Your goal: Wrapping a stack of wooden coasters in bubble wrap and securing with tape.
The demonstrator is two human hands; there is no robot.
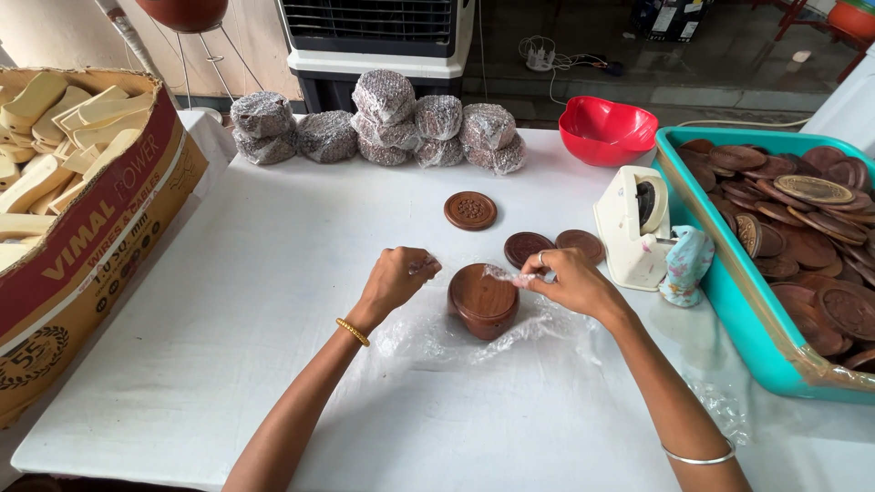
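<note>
White cloth covers the table [228, 301], where a round wooden stack [482, 299] sits on clear film [428, 333]. Left hand [398, 276] is fisted apart; right hand [570, 282] pinches film at the stack's rim. Pulled unevenly, that thin film could tear or tip the stack.

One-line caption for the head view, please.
Both hands, left hand and right hand, pull clear plastic wrap around a stack of round wooden coasters.

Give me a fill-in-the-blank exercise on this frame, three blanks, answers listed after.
1. Both hands pull clear plastic film around a stack of round ____ coasters.
2. Beside the tape dispenser, the wide tray of loose coasters is coloured ____.
3. The cardboard box of pale wooden pieces stands on the person's ____ side.

Missing words: wooden; teal; left
</note>
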